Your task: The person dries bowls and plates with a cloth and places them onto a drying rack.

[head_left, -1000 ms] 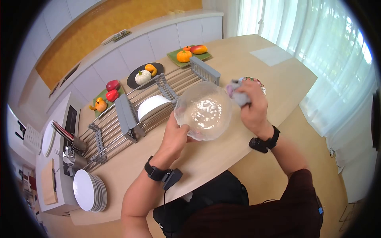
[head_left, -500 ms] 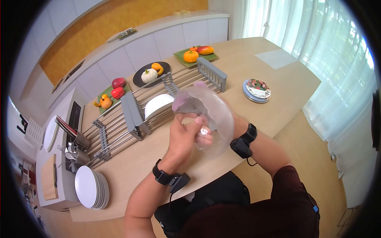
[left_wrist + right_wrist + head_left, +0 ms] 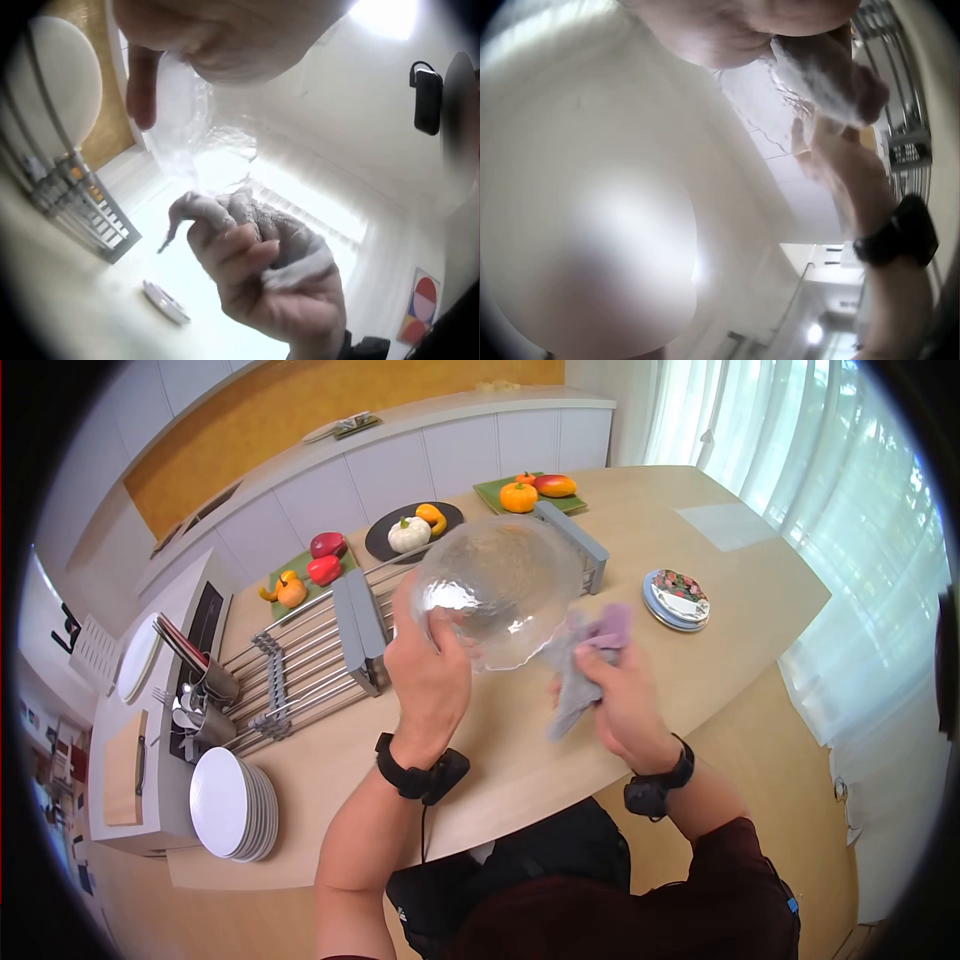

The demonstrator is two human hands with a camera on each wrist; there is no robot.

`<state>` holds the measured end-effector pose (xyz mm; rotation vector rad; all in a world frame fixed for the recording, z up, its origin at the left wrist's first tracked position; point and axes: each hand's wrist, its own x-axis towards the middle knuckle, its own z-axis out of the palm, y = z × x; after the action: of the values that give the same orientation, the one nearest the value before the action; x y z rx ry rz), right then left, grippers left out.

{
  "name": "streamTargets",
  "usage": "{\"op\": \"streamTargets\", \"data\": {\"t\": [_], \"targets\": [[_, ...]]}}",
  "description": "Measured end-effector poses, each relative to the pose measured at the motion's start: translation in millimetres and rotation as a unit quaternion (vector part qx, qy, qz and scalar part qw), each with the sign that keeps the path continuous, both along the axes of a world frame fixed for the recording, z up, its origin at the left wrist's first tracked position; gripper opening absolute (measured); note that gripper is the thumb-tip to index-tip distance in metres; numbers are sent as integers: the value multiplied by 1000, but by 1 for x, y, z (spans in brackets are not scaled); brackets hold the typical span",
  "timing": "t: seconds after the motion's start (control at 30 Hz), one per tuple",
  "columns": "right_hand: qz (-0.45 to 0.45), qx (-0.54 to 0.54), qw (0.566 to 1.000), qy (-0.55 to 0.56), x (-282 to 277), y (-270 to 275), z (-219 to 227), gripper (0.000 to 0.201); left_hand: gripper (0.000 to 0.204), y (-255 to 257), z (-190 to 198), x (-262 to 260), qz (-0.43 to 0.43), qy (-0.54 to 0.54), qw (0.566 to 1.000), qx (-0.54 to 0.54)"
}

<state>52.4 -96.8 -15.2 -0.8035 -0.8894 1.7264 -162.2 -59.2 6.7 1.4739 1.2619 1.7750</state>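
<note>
My left hand (image 3: 432, 675) grips a clear bowl (image 3: 500, 585) with a wavy rim by its left edge, raised over the table and tilted. The thumb lies on the near side, and some fingers show through the clear wall. In my right hand (image 3: 632, 710) is a bunched grey and mauve cloth (image 3: 580, 680), pinched between thumb and fingers just right of the bowl's lower rim. The left wrist view shows the cloth (image 3: 262, 225) crumpled over the curled right fingers, with the bowl (image 3: 180, 112) above it.
A metal dish rack (image 3: 320, 650) stands behind the left hand. Stacked white plates (image 3: 225, 805) are at the near left, beside cutlery holders (image 3: 205, 720). Small patterned plates (image 3: 678, 600) lie to the right. Plates of vegetables, including a black plate (image 3: 380, 540), line the back.
Half a second ago my right hand and the cloth were at the bowl, overlapping my left hand. Now they are drawn off to the right, and the bowl is higher and turned.
</note>
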Motion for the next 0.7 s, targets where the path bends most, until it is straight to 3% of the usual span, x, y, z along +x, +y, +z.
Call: {"op": "streamTargets", "data": {"t": [0.03,0.07,0.1,0.13,0.17,0.2,0.27,0.33,0.4,0.43,0.47,0.53,0.57,0.6,0.63,0.67,0.7], "targets": [[-156,173,965,-124,0,0,-2,34,45,2,-3,-5,38,121,992,19],[-301,335,861,-237,-1,1,-3,29,49,3,-4,-9,75,241,967,36],[-361,422,805,-209,-11,9,-3,39,49,1,-5,-10,79,242,966,34],[-358,422,807,-206,-16,12,5,39,54,-5,-4,-7,55,297,953,23],[-355,495,700,-373,-19,12,18,42,60,-9,-1,-4,30,350,936,13],[-340,547,560,-521,-23,13,26,46,60,-13,1,-3,34,352,935,13],[-304,531,563,-555,-30,17,19,49,62,-18,6,-4,-47,350,936,0],[-277,608,538,-515,-30,20,19,44,63,-15,15,-14,-36,358,933,-19],[-287,645,535,-464,-18,19,37,42,53,-9,23,-37,-58,277,951,-128],[-297,678,530,-414,-14,20,45,41,54,-9,35,-42,-130,134,965,-185],[-297,677,533,-413,-14,25,51,41,54,-10,48,-47,-128,136,964,-188],[-232,751,534,-311,-11,37,60,39,60,-11,67,-53,-222,19,915,-337],[-237,750,533,-312,-12,42,60,39,59,-11,64,-54,-251,19,901,-353],[-212,761,557,-255,-14,47,58,37,59,-10,59,-54,-259,26,899,-352],[-187,768,578,-202,-13,49,58,35,59,-9,51,-54,-302,-14,870,-388],[-196,765,575,-214,-9,49,60,35,60,-9,40,-52,-345,-55,835,-426],[-193,760,572,-241,-6,48,62,31,55,-7,26,-51,-363,-48,830,-422]]}}
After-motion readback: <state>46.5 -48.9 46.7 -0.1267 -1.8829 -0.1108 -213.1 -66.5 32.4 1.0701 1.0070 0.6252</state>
